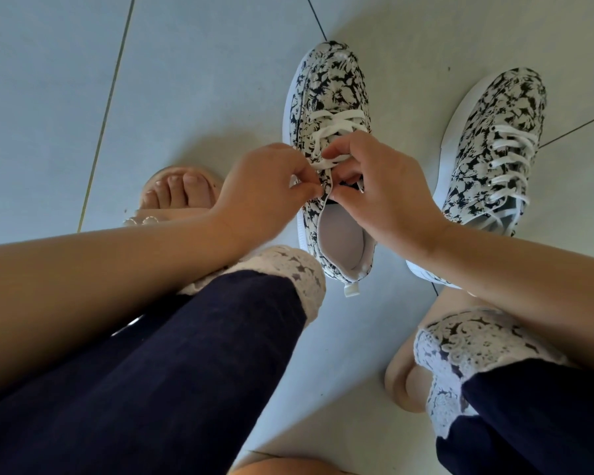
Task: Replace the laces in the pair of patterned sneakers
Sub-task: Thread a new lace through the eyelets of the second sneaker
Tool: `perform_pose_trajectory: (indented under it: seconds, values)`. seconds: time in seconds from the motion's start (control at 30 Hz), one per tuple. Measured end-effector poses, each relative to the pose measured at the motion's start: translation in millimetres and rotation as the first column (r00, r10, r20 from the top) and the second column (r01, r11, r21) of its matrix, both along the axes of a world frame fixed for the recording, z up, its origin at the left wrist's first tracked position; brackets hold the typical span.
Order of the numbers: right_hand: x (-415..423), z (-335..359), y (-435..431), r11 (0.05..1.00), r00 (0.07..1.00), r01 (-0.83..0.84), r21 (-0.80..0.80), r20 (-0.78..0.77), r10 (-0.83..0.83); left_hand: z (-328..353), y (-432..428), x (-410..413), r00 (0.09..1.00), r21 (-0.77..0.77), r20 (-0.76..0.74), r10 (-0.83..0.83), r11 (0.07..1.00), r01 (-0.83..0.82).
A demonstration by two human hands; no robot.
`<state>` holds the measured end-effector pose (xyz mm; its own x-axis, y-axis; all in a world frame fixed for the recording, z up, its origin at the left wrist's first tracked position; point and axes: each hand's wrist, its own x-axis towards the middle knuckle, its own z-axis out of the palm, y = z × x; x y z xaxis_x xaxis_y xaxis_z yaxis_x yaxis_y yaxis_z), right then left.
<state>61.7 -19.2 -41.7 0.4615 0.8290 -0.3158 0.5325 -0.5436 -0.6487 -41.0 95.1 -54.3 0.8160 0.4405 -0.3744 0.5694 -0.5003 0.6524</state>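
On the pale grey tiled floor, between the knees — a low canvas sneaker with a black-and-white flower print and a white sole, toe pointing away, heel opening and pale insole towards the camera. Threaded with a flat white shoelace, crossed over the lower part of the tongue; upper eyelets hidden behind the hands.

Left hand at the sneaker's left eyelet edge, thumb and forefinger curled and pinched shut on the lace right at that edge, other fingers tucked under. Right hand over the tongue, all fingers curled, forefinger tip down on a strand of the lace, thumb pinching just below it — impossible to tell exactly which strand in the grip. Fingertips of both hands almost touching.

To the right, apart from the hands, the second sneaker of the same print, laced in white up to the top, toe also away, leaning a little.

Further left, bare toes in a beige sandal. Nearest the camera, dark navy trousers with white lacework cuffs.
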Motion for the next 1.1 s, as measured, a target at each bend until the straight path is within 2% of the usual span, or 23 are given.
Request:
perform_pose_trajectory:
  seconds: [0.13, 0.2, 0.27, 0.37, 0.4, 0.43, 0.47, 0.5, 0.53, 0.63, 0.73, 0.77, 0.8, 0.87, 0.93, 0.97, 1.03, 1.1]
  values:
    - [5.8, 1.7, -3.2, 0.997, 0.990, -0.058, 0.053, 0.135, 0.051, 4.4, -0.7, -0.1, 0.999, 0.031, 0.041, -0.019, 0.999, 0.018]
    - [14.6, 9.6, -9.2, 0.996, 0.988, -0.045, 0.080, 0.148, 0.033, 8.2, -0.5, -0.4, 0.995, 0.045, 0.091, -0.028, 0.999, 0.024]
    - [25.4, 23.2, -16.3, 0.991, 0.997, 0.048, 0.125, 0.051, -0.054, 10.2, -1.7, -0.1, 0.994, 0.063, 0.109, -0.029, 0.998, 0.022]
    - [38.8, 40.9, -23.5, 0.931, 0.931, 0.295, 0.213, -0.285, -0.229, 9.8, -8.2, 3.4, 0.997, 0.112, 0.053, -0.064, 0.992, 0.058]
    - [42.0, 44.8, -25.2, 0.905, 0.858, 0.369, 0.211, -0.451, -0.245, 8.9, -10.9, 4.3, 0.996, 0.136, 0.040, -0.083, 0.988, 0.077]
    - [44.6, 48.4, -27.0, 0.881, 0.734, 0.437, 0.181, -0.637, -0.234, 8.5, -13.0, 5.0, 0.995, 0.160, 0.044, -0.094, 0.983, 0.086]
    - [46.5, 50.6, -29.1, 0.870, 0.567, 0.479, 0.114, -0.797, -0.208, 7.2, -14.3, 5.0, 0.994, 0.176, 0.058, -0.096, 0.981, 0.085]
    - [47.4, 51.8, -32.1, 0.882, 0.411, 0.470, 0.035, -0.893, -0.184, 6.6, -15.0, 4.6, 0.993, 0.182, 0.073, -0.091, 0.980, 0.076]
    - [47.4, 52.1, -35.8, 0.913, 0.320, 0.407, -0.021, -0.933, -0.164, 6.0, -15.7, 4.0, 0.993, 0.178, 0.084, -0.086, 0.982, 0.070]
    - [46.0, 47.4, -51.4, 1.000, 0.272, 0.006, -0.030, -0.962, -0.030, 6.0, -16.6, 2.8, 0.993, 0.162, 0.079, -0.088, 0.984, 0.074]
    - [46.2, 48.5, -59.1, 0.955, 0.036, -0.297, 0.009, -0.999, 0.021, 4.7, -14.8, 0.9, 0.995, 0.124, 0.072, -0.070, 0.990, 0.061]
    - [46.6, 49.3, -60.1, 0.926, 0.019, -0.378, 0.002, -1.000, 0.010, 4.3, -14.1, -0.4, 0.996, 0.105, 0.071, -0.062, 0.993, 0.054]
    - [46.3, 48.6, -61.0, 0.882, 0.070, -0.470, -0.020, -0.997, 0.014, 3.8, -13.7, -1.5, 0.996, 0.087, 0.069, -0.052, 0.995, 0.046]
    - [40.4, 43.3, -62.6, 0.746, 0.272, -0.656, -0.113, -0.958, 0.095, 2.6, -13.7, -3.1, 0.997, 0.049, 0.074, -0.026, 0.999, 0.022]
    - [28.3, 33.2, -61.7, 0.618, 0.464, -0.746, -0.247, -0.859, 0.217, 1.8, -14.1, -4.5, 0.993, 0.029, 0.117, -0.029, 0.999, 0.026]
    - [21.5, 26.8, -60.4, 0.616, 0.560, -0.727, -0.302, -0.780, 0.280, 0.7, -13.7, -5.5, 0.988, 0.031, 0.146, -0.051, 0.998, 0.047]
    - [12.0, 11.6, -58.2, 0.736, 0.763, -0.573, -0.360, -0.561, 0.320, -2.1, -12.0, -7.4, 0.981, 0.041, 0.167, -0.099, 0.995, 0.093]
    - [8.3, -1.8, -53.7, 0.870, 0.897, -0.329, -0.368, -0.410, 0.166, -3.2, -9.7, -8.1, 0.981, 0.044, 0.144, -0.127, 0.992, 0.122]
